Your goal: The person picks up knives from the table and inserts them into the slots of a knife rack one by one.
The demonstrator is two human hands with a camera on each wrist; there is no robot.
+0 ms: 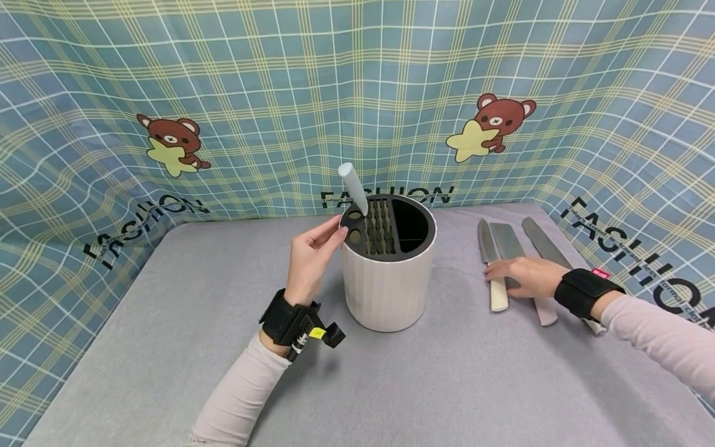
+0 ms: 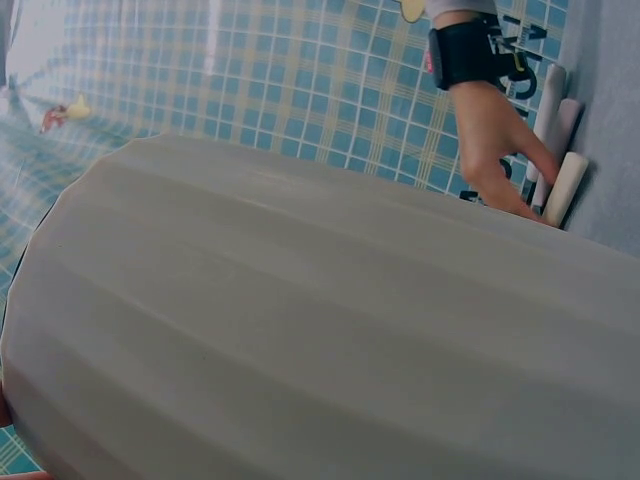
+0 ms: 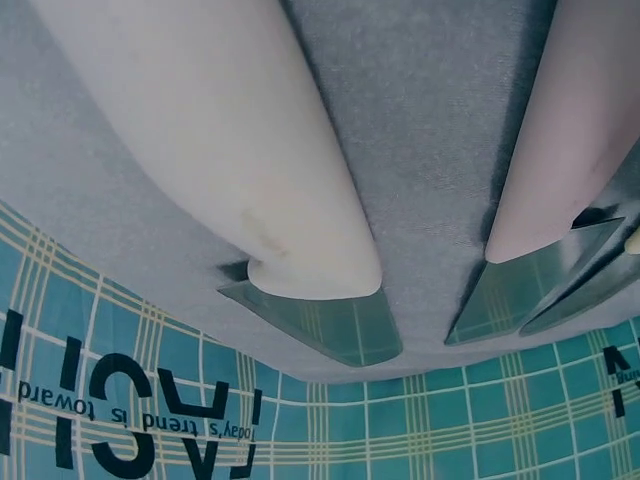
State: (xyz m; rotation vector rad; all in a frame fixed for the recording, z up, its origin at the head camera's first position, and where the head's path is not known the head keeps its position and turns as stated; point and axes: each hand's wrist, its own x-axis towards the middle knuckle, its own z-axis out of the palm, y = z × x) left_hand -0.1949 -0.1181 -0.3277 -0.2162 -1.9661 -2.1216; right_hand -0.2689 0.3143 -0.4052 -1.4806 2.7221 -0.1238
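A white ribbed knife holder (image 1: pixel 387 292) with a black slotted top stands upright on the table. My left hand (image 1: pixel 313 257) pinches its left rim between thumb and fingers. One knife with a pale grey handle (image 1: pixel 353 186) leans in the holder's top, its blade hidden inside. To the right, my right hand (image 1: pixel 527 276) reaches over the knives and grips the knife with the cream handle (image 1: pixel 499 297), fingers and thumb on either side of it. Beside that knife lies a cleaver with a pinkish handle (image 3: pixel 570 130). Rightmost is a knife with a white handle (image 3: pixel 230 150), under the right wrist.
Grey cloth covers the table (image 1: pixel 167 347). A blue checked curtain (image 1: pixel 313 93) with bears and lettering hangs behind and along both sides. The holder's top has round holes, rows of slots and a large open compartment (image 1: pixel 410 223) on the right.
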